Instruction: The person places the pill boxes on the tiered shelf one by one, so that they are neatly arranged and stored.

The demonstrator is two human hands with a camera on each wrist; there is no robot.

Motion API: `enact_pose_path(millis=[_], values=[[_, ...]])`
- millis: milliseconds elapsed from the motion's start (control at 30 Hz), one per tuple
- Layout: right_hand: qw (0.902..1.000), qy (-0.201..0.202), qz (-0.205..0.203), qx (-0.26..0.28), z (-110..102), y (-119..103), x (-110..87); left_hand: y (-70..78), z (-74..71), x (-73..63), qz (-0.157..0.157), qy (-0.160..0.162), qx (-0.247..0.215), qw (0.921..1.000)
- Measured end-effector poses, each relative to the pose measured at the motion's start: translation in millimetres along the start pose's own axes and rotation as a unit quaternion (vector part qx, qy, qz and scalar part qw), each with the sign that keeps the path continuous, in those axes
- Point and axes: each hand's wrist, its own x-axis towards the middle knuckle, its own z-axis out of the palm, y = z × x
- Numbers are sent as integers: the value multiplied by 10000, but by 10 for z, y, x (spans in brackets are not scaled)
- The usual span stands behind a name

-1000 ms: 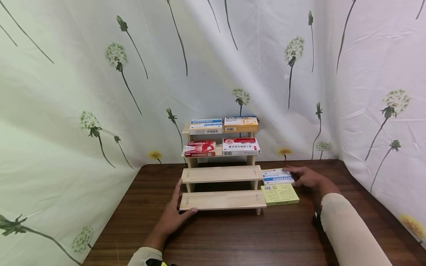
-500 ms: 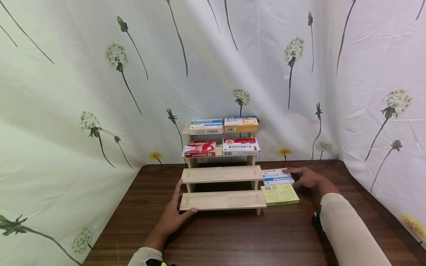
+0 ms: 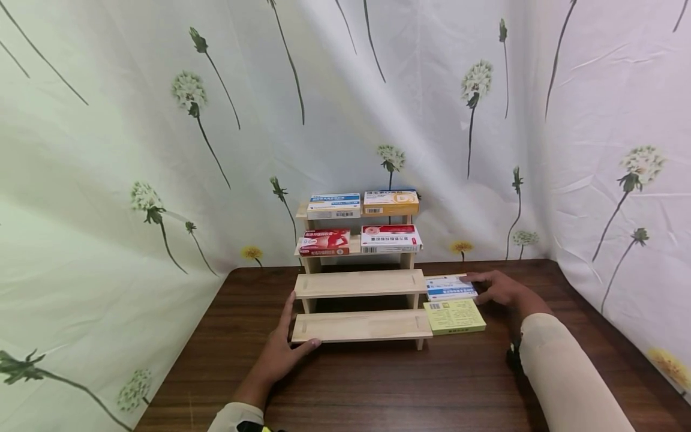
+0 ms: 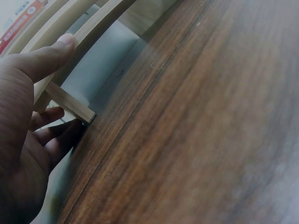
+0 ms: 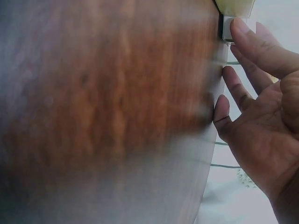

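Note:
A stepped wooden display rack [image 3: 358, 283] stands on the table in the head view. My left hand [image 3: 282, 354] grips the left end of its lowest step, thumb on the front edge; in the left wrist view the fingers [image 4: 58, 135] bend around beside the rack's leg [image 4: 72, 103]. To the right of the rack lies a blue-and-white medicine box [image 3: 449, 288]. My right hand [image 3: 499, 289] pinches this box at its right end, index finger at the far edge and thumb at the near corner. A yellow-green medicine box [image 3: 454, 317] lies directly in front of it.
On the top step sit a blue-and-white box [image 3: 333, 205] and an orange-and-white box [image 3: 391, 202]. One step lower are a red box [image 3: 325, 241] and a red-and-white box [image 3: 391, 238]. A flower-printed curtain [image 3: 345, 120] encloses the dark wooden table [image 3: 378, 390].

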Motion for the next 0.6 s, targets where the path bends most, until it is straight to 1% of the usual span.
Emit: enact_pose_path(millis=[367,600], values=[[9997,162,125,119,-28,67,-11,16,3,-2,14,3,-12,10000],[9994,184,183,219,-42,93,6,9,5,13,26,1,-142,9999]])
